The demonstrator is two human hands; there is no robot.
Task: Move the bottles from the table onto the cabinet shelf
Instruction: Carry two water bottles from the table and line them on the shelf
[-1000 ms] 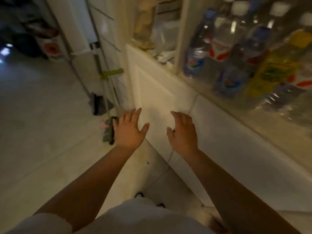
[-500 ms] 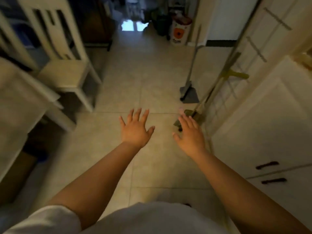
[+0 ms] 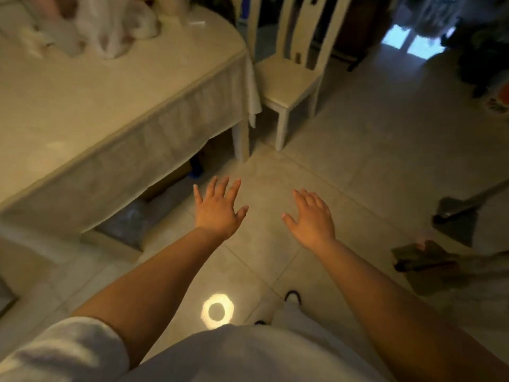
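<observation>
The left hand (image 3: 217, 209) and right hand (image 3: 312, 216) hover over the floor, fingers spread, holding nothing. No bottle shows clearly — the table (image 3: 82, 111) at ten o'clock holds only blurred white bundles (image 3: 110, 26). The cabinet is out of view, so progress cannot be judged; another fetch looks likely.

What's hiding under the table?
Under the table, below the hanging cloth, you can see a grey wrapped bundle, something like a brown box, and something blue. The cloth covers everything farther back.
</observation>
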